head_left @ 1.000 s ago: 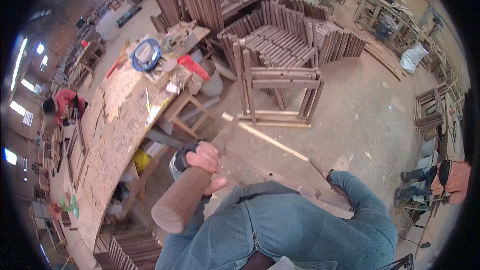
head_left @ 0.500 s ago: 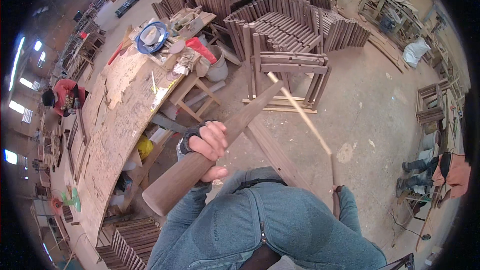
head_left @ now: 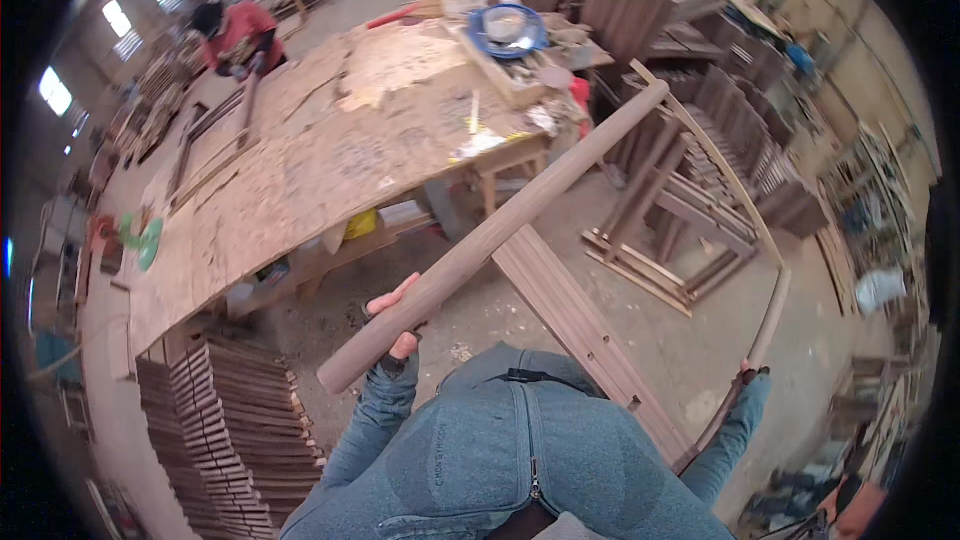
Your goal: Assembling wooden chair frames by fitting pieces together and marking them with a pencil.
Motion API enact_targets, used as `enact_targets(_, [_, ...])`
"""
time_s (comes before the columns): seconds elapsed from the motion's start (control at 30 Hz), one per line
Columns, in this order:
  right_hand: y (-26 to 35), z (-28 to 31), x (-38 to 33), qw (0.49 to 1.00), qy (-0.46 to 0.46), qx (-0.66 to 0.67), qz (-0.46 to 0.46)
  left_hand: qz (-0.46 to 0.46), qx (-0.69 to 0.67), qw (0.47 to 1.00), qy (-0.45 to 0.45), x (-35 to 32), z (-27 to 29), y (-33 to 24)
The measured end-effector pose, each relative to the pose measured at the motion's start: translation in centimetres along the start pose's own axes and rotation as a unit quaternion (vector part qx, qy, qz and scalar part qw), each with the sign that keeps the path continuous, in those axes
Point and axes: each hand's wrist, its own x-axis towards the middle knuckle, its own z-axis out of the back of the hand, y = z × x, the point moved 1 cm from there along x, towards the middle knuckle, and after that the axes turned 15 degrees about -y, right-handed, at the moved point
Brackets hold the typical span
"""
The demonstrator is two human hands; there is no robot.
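Observation:
A brown wooden frame slants across the view in front of my body. My left hand (head_left: 393,318) is wrapped around the thick round post (head_left: 490,240) near its lower end. From that post a flat grooved rail (head_left: 590,325) with small holes runs back toward my right side. A thin pale strip (head_left: 725,160) spans from the post's far end to the frame's right-hand piece (head_left: 772,318). Around that right-hand piece my right hand (head_left: 749,372), in a dark fingerless glove, is closed; its fingers are partly hidden. The frame is held off the floor.
A long plywood workbench (head_left: 300,170) lies left, bearing a blue basin (head_left: 506,32) and a green fan (head_left: 145,240). Stacked slatted pieces (head_left: 230,430) stand lower left. Assembled frames (head_left: 690,230) fill the far right. A person in red (head_left: 240,35) works beyond the bench.
My body and view have turned left, bringing the bench closer to the middle. The wooden frame has come round with me, and my right hand now sits farther out to the right.

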Motion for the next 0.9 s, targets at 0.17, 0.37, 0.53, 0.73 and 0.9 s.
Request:
enact_targets(0.17, [14.2, -7.0, -4.5, 0.968, 0.123, 0.154, 0.157, 0.002, -0.015, 0.993, -0.121, -0.4, 5.6, -2.9])
enact_targets(0.37, [30.8, -23.5, -10.6, 0.904, 0.209, 0.130, 0.349, -0.050, -0.020, 0.952, -0.302, 0.2, 10.3, -5.1])
enact_targets(0.53, [44.3, -37.9, -21.8, 0.833, 0.337, 0.154, 0.412, -0.124, 0.016, 0.911, -0.394, 3.4, 12.6, -4.4])
enact_targets(0.73, [56.5, -54.5, -35.2, 0.792, 0.370, 0.128, 0.469, -0.110, -0.113, 0.867, -0.473, 11.1, 15.6, -1.1])
enact_targets(0.9, [63.8, -61.7, -44.2, 0.758, 0.387, 0.109, 0.514, -0.138, -0.209, 0.791, -0.559, 16.3, 18.6, 2.6])
